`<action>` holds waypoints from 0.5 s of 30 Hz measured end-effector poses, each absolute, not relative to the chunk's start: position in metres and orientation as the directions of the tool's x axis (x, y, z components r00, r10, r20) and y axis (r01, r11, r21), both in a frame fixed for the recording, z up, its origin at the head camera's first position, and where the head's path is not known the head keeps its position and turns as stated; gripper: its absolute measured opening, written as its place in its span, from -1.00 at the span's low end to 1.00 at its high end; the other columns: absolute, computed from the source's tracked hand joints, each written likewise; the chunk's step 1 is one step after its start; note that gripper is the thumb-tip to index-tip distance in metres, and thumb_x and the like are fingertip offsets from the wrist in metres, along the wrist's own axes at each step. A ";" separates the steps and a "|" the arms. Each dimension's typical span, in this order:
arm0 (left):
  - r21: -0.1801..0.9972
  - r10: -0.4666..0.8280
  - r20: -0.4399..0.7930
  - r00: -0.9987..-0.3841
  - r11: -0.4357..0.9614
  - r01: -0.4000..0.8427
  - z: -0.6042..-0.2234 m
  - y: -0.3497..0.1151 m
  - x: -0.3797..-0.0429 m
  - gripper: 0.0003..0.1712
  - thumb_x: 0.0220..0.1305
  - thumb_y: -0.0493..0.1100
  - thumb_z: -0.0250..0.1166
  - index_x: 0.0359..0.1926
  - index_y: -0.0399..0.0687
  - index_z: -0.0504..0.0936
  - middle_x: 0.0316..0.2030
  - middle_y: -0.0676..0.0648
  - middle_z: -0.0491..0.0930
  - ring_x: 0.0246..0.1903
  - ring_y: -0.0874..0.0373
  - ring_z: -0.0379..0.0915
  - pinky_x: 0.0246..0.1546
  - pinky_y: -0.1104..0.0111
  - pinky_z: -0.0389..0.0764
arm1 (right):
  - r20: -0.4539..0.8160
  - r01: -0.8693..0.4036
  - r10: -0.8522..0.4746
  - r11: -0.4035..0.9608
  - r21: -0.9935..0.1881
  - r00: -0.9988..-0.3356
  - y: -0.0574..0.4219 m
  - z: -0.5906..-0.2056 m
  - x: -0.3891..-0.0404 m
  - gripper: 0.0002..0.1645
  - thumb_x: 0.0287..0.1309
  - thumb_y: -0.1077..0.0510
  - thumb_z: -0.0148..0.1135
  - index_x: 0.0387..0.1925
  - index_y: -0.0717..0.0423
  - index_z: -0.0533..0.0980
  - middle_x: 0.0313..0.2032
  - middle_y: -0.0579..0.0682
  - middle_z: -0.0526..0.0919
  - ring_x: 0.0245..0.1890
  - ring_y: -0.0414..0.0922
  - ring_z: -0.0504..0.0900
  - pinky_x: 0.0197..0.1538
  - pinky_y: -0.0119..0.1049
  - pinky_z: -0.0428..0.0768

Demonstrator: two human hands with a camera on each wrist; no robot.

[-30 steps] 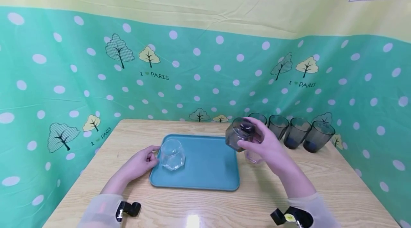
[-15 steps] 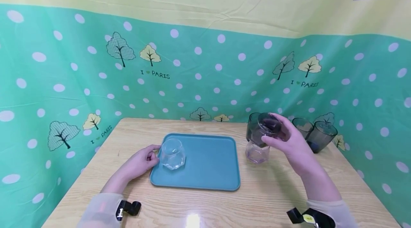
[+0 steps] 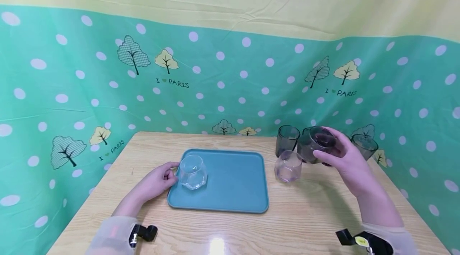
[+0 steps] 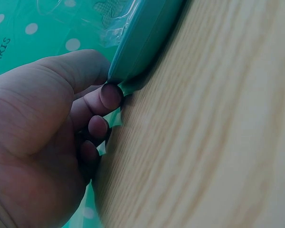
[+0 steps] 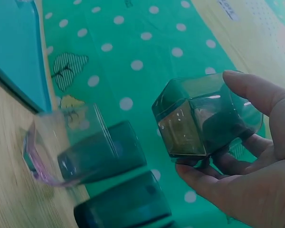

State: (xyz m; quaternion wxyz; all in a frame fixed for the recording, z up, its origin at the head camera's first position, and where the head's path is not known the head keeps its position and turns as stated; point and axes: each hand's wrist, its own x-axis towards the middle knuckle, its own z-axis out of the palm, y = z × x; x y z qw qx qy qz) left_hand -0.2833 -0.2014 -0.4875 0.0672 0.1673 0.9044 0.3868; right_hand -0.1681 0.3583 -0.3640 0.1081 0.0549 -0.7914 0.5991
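My left hand (image 3: pixel 158 181) pinches the left edge of a blue rectangular tray (image 3: pixel 233 185); in the left wrist view the thumb (image 4: pixel 85 69) lies against its rim. A clear glass with a faceted base (image 3: pixel 194 174) stands on the tray's left part. My right hand (image 3: pixel 346 161) grips a smoky glass with a faceted base (image 3: pixel 310 145) above the table, thumb and fingers around it. In the right wrist view, the held glass (image 5: pixel 190 121) looks empty. A pale purple-tinted glass (image 3: pixel 288 167) stands just left of the held one.
At the back right, dark tall tumblers (image 3: pixel 286 139) form a row; the held glass and right hand cover the middle of it. Another tumbler (image 3: pixel 365 145) shows at its right end. Behind the wooden table (image 3: pixel 215 231) hangs a patterned curtain (image 3: pixel 223 75).
My right hand has carried the smoky glass rightward from beside the tray, past the purple-tinted glass, to in front of the tumblers. The left hand and tray have stayed put.
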 end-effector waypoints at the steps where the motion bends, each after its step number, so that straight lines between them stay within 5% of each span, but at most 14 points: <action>1: 0.722 0.355 0.008 -0.935 0.645 0.251 -0.487 -0.201 -0.283 -0.33 0.52 -0.23 0.35 0.55 -0.31 0.44 -0.36 0.03 0.56 -0.35 0.13 0.48 -0.19 0.32 0.49 | 0.232 -0.210 0.045 0.282 -0.936 -0.972 0.362 -0.364 -0.168 -0.10 0.50 0.23 0.41 0.70 -0.07 0.24 0.41 0.17 0.41 0.21 -0.24 0.61 0.08 -0.47 0.63; 15: 0.717 0.355 0.012 -0.935 0.649 0.255 -0.487 -0.202 -0.281 -0.33 0.53 -0.22 0.34 0.55 -0.30 0.44 -0.35 0.03 0.56 -0.34 0.13 0.48 -0.17 0.31 0.50 | 0.104 -0.086 0.041 0.306 -0.948 -0.994 0.397 -0.379 -0.173 -0.06 0.53 0.14 0.41 0.73 -0.02 0.13 0.52 0.28 0.28 0.31 -0.20 0.48 0.16 -0.53 0.55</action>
